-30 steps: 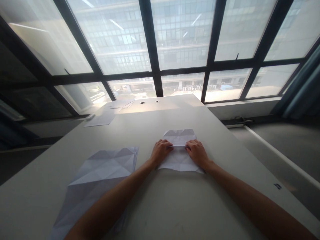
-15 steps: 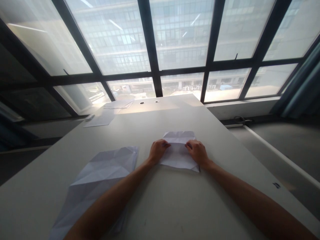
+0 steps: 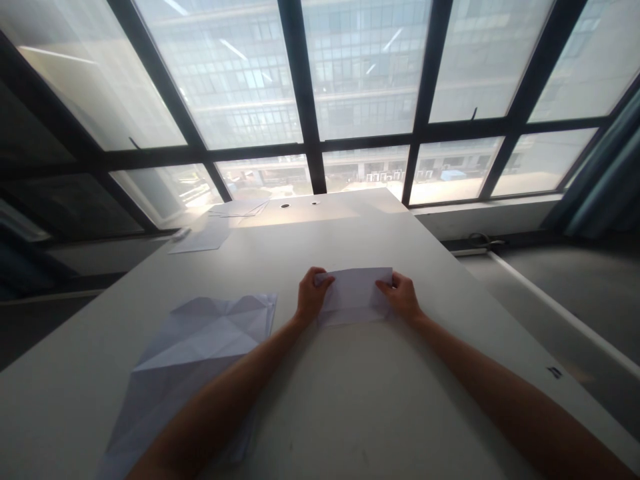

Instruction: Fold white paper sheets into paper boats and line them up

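Note:
A folded sheet of white paper (image 3: 356, 293) is held between my two hands above the white table. My left hand (image 3: 313, 293) pinches its upper left corner, thumb in front. On the other side, my right hand (image 3: 401, 293) grips the upper right edge between thumb and fingers. The paper's top edge runs nearly straight, and a crease crosses its lower part. Left of my left forearm lies a larger stack of creased white paper (image 3: 200, 360), partly covered by that forearm.
Flat white sheets (image 3: 203, 237) lie at the table's far left corner. Two round holes, one a dark grommet (image 3: 285, 206), sit near the far edge. A small dark mark (image 3: 555, 373) is at the right edge of the white table (image 3: 320, 413). Tall windows stand beyond.
Both hands have lifted the paper's near part up and away, so its far flap is now hidden behind a raised straight edge. The creased stack at left has shifted shape slightly.

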`<state>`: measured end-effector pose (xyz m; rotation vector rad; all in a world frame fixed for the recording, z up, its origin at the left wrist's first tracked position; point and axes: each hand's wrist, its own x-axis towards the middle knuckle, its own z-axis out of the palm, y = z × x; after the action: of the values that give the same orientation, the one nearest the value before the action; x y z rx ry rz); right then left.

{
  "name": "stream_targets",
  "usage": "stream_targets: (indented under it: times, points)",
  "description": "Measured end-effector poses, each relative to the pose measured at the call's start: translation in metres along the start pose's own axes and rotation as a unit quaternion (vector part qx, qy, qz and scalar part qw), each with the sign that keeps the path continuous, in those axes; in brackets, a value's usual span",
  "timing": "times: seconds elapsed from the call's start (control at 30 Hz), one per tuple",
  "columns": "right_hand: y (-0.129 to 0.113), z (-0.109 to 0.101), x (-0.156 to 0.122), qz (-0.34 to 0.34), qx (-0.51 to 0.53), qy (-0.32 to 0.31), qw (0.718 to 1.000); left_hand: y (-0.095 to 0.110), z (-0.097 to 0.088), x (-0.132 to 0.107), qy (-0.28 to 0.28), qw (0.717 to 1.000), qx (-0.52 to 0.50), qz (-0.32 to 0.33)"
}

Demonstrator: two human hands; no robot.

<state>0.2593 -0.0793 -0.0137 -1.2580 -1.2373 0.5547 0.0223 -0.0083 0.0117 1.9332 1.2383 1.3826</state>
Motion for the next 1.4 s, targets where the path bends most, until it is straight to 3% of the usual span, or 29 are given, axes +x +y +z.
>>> stream_targets:
  times: [0.1, 0.23, 0.3, 0.47, 0.73, 0.87, 0.97, 1.07, 1.2, 1.3, 1.4]
  points:
    - [0.0, -0.001, 0.0, -0.013, -0.019, 0.021, 1.0, 0.0, 0.0, 0.001, -0.005, 0.996, -0.078, -0.032]
    - [-0.002, -0.002, 0.0, 0.0, -0.015, 0.072, 0.997, 0.001, 0.001, 0.001, -0.094, 0.971, -0.199, -0.096]
    - [-0.003, -0.002, 0.0, 0.004, -0.013, 0.086, 0.996, 0.002, 0.001, 0.0, -0.118, 0.969, -0.191, -0.104]
    - [-0.002, -0.002, 0.0, 0.011, -0.03, 0.097, 0.995, 0.008, -0.003, -0.001, -0.112, 0.979, -0.147, -0.086]
    - [-0.003, -0.001, 0.002, 0.052, -0.011, 0.086, 0.995, -0.001, -0.003, -0.001, -0.141, 0.957, -0.216, -0.135]
    - [-0.001, -0.001, 0.003, 0.046, -0.077, 0.069, 0.994, -0.012, 0.001, 0.003, -0.1, 0.969, -0.167, -0.152]
    - [0.003, 0.0, 0.002, 0.027, -0.135, 0.043, 0.99, -0.015, 0.002, 0.004, -0.041, 0.992, -0.078, -0.095]
    - [0.005, 0.003, 0.0, 0.013, -0.2, 0.027, 0.979, -0.008, 0.001, -0.002, -0.035, 0.998, 0.032, 0.044]
    - [-0.001, 0.008, -0.007, 0.005, -0.288, -0.011, 0.958, 0.006, 0.003, -0.018, -0.19, 0.955, 0.149, 0.173]
    - [-0.01, 0.01, -0.015, 0.019, -0.351, -0.033, 0.936, 0.01, 0.006, -0.027, -0.308, 0.899, 0.235, 0.202]
    - [-0.021, 0.012, -0.022, -0.011, -0.416, -0.026, 0.909, 0.009, 0.007, -0.03, -0.372, 0.856, 0.292, 0.21]
